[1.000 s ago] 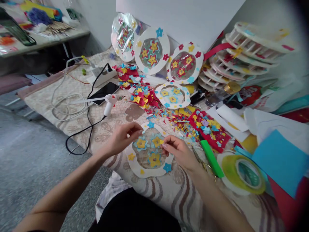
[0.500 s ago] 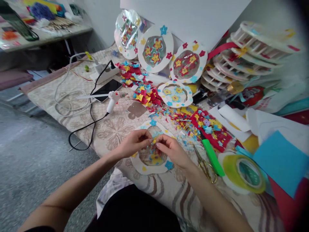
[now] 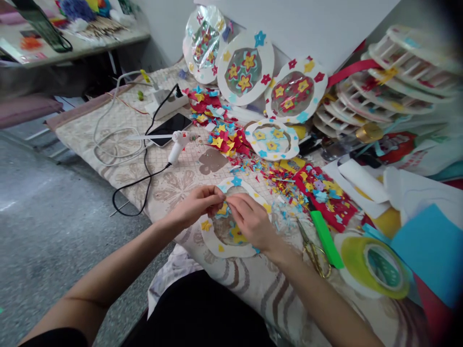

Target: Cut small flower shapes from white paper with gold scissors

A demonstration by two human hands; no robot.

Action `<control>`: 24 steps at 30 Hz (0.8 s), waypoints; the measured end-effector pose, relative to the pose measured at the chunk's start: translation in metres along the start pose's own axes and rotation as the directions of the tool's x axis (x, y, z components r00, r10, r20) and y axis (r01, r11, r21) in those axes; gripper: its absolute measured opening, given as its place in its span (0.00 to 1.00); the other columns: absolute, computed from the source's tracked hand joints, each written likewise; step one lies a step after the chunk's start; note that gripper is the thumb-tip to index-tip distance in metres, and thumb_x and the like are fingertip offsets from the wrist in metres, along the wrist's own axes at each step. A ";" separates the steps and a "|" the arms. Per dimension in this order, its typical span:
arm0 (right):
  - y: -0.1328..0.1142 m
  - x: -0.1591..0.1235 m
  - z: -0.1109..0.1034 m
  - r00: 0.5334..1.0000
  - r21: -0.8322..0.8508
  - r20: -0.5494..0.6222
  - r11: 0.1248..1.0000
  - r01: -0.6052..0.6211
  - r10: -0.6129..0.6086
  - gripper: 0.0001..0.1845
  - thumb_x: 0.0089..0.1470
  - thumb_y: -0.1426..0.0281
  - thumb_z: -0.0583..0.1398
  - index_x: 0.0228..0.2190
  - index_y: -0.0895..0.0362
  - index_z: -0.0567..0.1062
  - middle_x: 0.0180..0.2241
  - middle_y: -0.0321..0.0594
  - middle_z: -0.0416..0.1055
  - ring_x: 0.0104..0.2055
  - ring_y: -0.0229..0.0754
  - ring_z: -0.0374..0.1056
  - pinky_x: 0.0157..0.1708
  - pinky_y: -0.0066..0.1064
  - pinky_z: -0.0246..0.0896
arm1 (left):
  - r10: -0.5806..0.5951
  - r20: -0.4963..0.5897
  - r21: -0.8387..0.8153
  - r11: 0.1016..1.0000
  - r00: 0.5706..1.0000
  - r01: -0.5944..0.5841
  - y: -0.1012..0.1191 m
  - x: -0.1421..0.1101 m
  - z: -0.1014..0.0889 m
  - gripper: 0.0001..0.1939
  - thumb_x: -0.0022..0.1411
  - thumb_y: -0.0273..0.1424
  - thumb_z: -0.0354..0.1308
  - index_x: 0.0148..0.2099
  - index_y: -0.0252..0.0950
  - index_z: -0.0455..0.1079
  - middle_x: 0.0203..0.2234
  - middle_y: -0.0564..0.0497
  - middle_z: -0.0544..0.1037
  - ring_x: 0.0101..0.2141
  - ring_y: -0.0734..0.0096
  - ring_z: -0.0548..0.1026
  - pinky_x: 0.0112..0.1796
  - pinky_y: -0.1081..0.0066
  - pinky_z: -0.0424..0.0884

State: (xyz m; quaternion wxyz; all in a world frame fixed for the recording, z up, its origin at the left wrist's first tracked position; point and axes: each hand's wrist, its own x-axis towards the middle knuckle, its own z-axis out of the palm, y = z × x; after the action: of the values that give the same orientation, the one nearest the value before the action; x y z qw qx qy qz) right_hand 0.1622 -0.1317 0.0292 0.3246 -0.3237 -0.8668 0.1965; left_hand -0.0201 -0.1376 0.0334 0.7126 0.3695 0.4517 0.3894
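As viewed from the head camera, both hands close together above a decorated white ring (image 3: pixel 227 251) lying flat on the cloth-covered tabletop (image 3: pixel 170 185). Left hand (image 3: pixel 199 205): fingers narrow, thumb and index finger pinched at the upper middle of the ring. Right hand (image 3: pixel 253 219): fingers likewise narrow, tips meeting those of the left hand, with the back of the hand covering part of the ring's right side. Between the fingertips, possible small item too hidden to identify. On the ring, a blue star (image 3: pixel 237 181) at the far edge, a yellow star (image 3: pixel 206 226) at the left edge, and a yellow flower (image 3: pixel 238 234) over the clear center, partly behind the right hand.

To the left, a white glue gun (image 3: pixel 176 148) near a dark-screened phone (image 3: pixel 172 126); behind the phone, a white power strip (image 3: pixel 167 106). Beyond the ring, loose paper scraps (image 3: pixel 231 140) and a smaller ring (image 3: pixel 273 150); farther back, three upright decorated rings (image 3: pixel 246 67). To the right of the right hand, gold-handled scissors (image 3: pixel 314 253), then a green-handled tool (image 3: pixel 326 239), a roll of tape (image 3: pixel 383 266) and a blue sheet (image 3: pixel 428 250). Beyond the green-handled tool, a red sheet (image 3: pixel 340 215) strewn with small paper shapes. At upper right, stacked white tiers (image 3: pixel 394 77).
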 end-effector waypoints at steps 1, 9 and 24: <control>0.000 0.001 0.000 1.000 0.001 0.009 1.000 0.005 -0.005 0.17 0.60 0.75 0.51 0.47 0.50 0.70 0.41 0.44 0.71 0.45 0.46 0.69 0.46 0.40 0.67 | -0.017 0.003 -0.026 1.000 1.000 0.017 0.000 -0.001 -0.002 0.12 0.53 0.37 0.60 0.30 0.34 0.64 0.19 0.56 0.66 0.18 0.83 0.61 0.19 0.79 0.56; 0.003 0.008 0.000 0.997 0.012 0.066 1.000 0.025 -0.026 0.15 0.59 0.77 0.50 0.44 0.52 0.71 0.40 0.44 0.71 0.44 0.45 0.69 0.45 0.38 0.66 | -0.030 0.027 -0.031 0.999 0.999 0.031 -0.002 -0.009 -0.009 0.12 0.55 0.37 0.60 0.31 0.33 0.66 0.21 0.55 0.68 0.18 0.83 0.62 0.19 0.79 0.57; 0.020 0.000 -0.008 0.973 0.136 -0.002 0.964 -0.227 0.229 0.08 0.56 0.74 0.53 0.34 0.51 0.71 0.31 0.37 0.71 0.34 0.41 0.70 0.35 0.33 0.65 | 0.683 -0.292 0.916 0.400 0.669 -0.008 0.036 0.056 -0.141 0.17 0.49 0.40 0.61 0.39 0.34 0.71 0.32 0.46 0.75 0.30 0.67 0.71 0.29 0.71 0.65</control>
State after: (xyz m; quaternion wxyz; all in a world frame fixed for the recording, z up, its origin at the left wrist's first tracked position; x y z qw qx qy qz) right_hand 0.1759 -0.1163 0.0239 0.3287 -0.4003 -0.8055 0.2879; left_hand -0.1430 -0.0478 0.0000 0.1204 0.6086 0.6976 0.3585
